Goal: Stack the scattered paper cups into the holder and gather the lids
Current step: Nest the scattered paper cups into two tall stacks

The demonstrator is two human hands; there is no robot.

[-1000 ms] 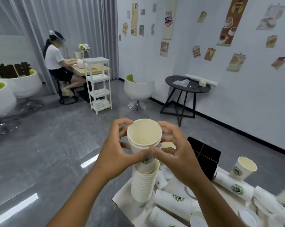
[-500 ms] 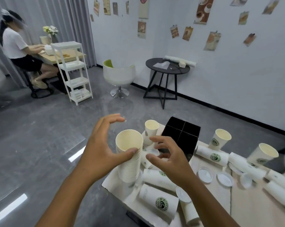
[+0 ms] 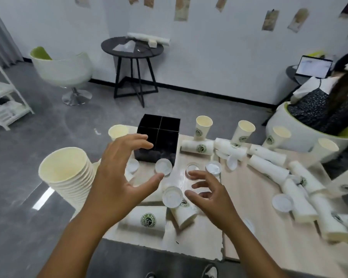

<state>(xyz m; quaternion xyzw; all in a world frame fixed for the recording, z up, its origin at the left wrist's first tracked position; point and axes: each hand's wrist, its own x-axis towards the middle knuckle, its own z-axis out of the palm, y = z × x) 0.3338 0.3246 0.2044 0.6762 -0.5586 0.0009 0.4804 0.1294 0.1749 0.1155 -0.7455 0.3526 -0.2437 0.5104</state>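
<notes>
Both hands empty: left hand (image 3: 117, 177) and right hand (image 3: 211, 195) spread over worktop (image 3: 249, 237). Nested cup stack (image 3: 69, 177) at 9 o'clock. Holder (image 3: 159, 137) at 12 looks empty. Loose cups (image 3: 269, 165) and lids (image 3: 163, 166) remain; est. early stage.

Cream cups (image 3: 66, 173) with green logos; black holder (image 3: 159, 137); white lids (image 3: 163, 166).

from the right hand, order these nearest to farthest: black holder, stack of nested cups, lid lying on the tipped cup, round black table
From the right hand:
1. Lid on the tipped cup, just left of it.
2. Black holder, ahead on the table.
3. Stack of nested cups, far left.
4. Round black table, by the wall.
</notes>
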